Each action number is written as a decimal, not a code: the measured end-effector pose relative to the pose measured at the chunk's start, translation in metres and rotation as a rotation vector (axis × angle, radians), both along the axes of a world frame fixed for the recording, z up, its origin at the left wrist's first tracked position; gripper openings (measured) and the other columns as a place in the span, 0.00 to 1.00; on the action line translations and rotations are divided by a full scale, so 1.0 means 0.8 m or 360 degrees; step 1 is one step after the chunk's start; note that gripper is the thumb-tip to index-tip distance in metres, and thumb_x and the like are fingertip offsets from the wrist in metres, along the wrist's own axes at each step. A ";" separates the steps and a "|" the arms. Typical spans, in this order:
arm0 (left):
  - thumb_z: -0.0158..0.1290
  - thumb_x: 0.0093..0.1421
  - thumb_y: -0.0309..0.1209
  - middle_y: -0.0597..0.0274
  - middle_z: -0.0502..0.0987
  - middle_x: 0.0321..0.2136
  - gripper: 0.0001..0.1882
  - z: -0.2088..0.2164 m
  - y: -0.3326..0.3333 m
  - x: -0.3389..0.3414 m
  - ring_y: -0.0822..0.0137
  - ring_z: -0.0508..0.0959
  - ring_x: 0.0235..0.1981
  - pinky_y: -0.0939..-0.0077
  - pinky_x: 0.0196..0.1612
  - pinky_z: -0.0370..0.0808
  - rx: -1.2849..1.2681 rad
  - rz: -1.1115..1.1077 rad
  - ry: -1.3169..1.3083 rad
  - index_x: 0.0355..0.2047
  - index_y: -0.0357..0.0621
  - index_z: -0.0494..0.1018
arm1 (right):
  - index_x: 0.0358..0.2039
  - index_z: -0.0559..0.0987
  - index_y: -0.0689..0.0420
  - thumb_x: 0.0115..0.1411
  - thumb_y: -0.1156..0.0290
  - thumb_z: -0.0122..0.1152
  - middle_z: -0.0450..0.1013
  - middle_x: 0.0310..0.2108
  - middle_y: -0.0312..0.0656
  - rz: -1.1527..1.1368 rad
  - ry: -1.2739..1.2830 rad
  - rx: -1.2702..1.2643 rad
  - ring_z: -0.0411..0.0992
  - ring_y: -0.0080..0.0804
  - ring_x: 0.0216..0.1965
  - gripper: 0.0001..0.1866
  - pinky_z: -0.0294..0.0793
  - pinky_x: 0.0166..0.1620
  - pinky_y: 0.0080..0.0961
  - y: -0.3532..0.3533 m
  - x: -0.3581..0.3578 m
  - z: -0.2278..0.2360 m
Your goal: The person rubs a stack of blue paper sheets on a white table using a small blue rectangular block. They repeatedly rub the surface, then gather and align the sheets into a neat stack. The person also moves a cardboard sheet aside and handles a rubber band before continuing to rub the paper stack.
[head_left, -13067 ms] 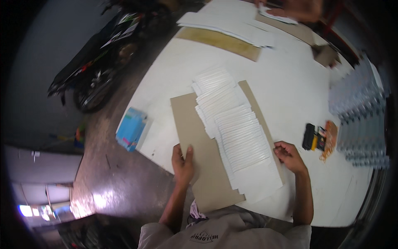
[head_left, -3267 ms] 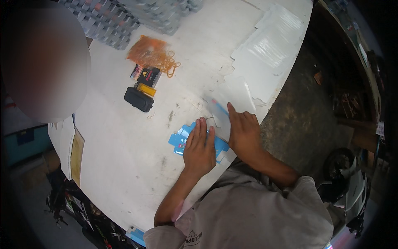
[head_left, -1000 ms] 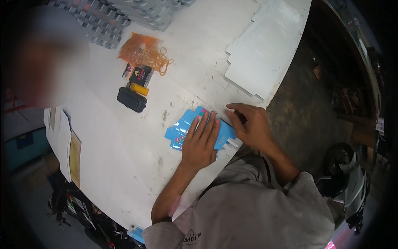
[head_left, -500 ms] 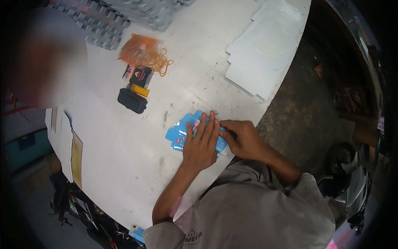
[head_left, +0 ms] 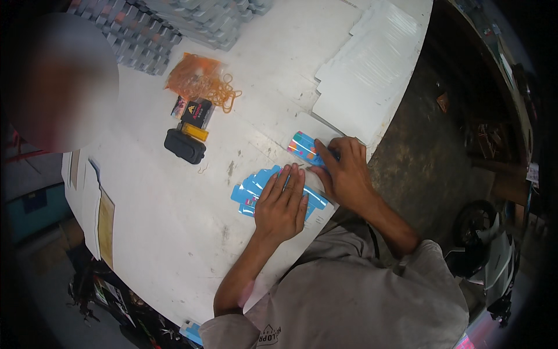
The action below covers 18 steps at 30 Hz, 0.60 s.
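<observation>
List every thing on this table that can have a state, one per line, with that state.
left hand: flat, pressing down on the blue carton blank.
right hand: fingers on the folded-up flap.
blue carton blank: lying flat, partly covered.
flap: folded over, printed side up.
white sheets: fanned stack, lying flat.
orange rubber bands: loose heap.
black case: shut, lying flat.
grey packs: stacked in rows.
</observation>
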<state>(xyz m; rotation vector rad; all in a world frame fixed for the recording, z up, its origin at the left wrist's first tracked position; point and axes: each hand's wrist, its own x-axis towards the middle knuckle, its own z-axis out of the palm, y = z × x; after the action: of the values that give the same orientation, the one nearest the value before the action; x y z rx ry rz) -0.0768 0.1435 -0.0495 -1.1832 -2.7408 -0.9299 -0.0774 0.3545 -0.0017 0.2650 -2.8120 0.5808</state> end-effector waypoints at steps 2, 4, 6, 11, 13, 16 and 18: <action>0.47 0.70 0.37 0.35 0.65 0.69 0.33 -0.002 0.006 0.003 0.38 0.64 0.71 0.41 0.73 0.56 0.0131 0.0119 0.0107 0.69 0.28 0.61 | 0.56 0.77 0.65 0.60 0.76 0.64 0.74 0.39 0.53 0.0051 -0.0127 -0.0189 0.75 0.49 0.41 0.23 0.72 0.46 0.42 -0.005 0.008 -0.003; 0.50 0.68 0.38 0.37 0.65 0.70 0.35 -0.002 0.002 0.010 0.40 0.62 0.73 0.40 0.74 0.54 -0.0199 0.0084 0.0281 0.69 0.28 0.61 | 0.54 0.78 0.65 0.60 0.76 0.63 0.75 0.40 0.58 0.0142 -0.0438 -0.0696 0.76 0.52 0.42 0.20 0.72 0.45 0.42 -0.015 0.027 -0.003; 0.52 0.66 0.41 0.38 0.64 0.70 0.38 0.002 0.001 0.006 0.40 0.61 0.74 0.40 0.74 0.53 -0.0350 -0.0009 0.0270 0.70 0.28 0.60 | 0.52 0.79 0.64 0.60 0.77 0.64 0.77 0.36 0.58 0.0041 -0.0846 -0.0526 0.77 0.55 0.38 0.18 0.72 0.48 0.41 -0.024 0.023 0.002; 0.54 0.65 0.46 0.39 0.65 0.70 0.41 0.040 0.007 -0.010 0.41 0.61 0.74 0.39 0.74 0.53 -0.0072 -0.0110 -0.0163 0.70 0.29 0.62 | 0.59 0.77 0.59 0.61 0.73 0.65 0.75 0.52 0.54 -0.0417 0.0187 0.0278 0.74 0.49 0.54 0.25 0.67 0.60 0.52 0.019 -0.014 -0.006; 0.54 0.67 0.43 0.40 0.65 0.71 0.37 0.040 0.008 -0.009 0.44 0.62 0.74 0.42 0.74 0.54 -0.0029 -0.0104 -0.0184 0.69 0.30 0.63 | 0.62 0.76 0.58 0.62 0.70 0.67 0.72 0.55 0.52 -0.0335 0.0028 0.0163 0.69 0.49 0.59 0.27 0.64 0.61 0.50 0.050 -0.031 -0.019; 0.53 0.69 0.40 0.41 0.65 0.70 0.33 0.015 0.005 -0.011 0.45 0.62 0.73 0.44 0.74 0.55 -0.0004 -0.0131 -0.0138 0.68 0.30 0.66 | 0.62 0.76 0.60 0.62 0.69 0.68 0.72 0.50 0.50 0.0007 -0.0158 -0.0067 0.70 0.46 0.54 0.28 0.65 0.57 0.48 0.037 -0.005 -0.015; 0.52 0.69 0.38 0.41 0.65 0.70 0.31 0.007 0.003 -0.007 0.44 0.63 0.73 0.44 0.74 0.56 0.0028 -0.0095 -0.0157 0.67 0.30 0.67 | 0.61 0.76 0.62 0.62 0.70 0.67 0.73 0.44 0.48 -0.0019 -0.0143 -0.0024 0.72 0.44 0.48 0.27 0.66 0.53 0.46 0.016 -0.002 -0.003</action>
<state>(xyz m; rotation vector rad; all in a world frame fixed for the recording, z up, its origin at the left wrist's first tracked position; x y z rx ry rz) -0.0826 0.1459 -0.0439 -1.2558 -2.7801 -1.0439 -0.0786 0.3672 -0.0038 0.2240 -2.8921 0.6257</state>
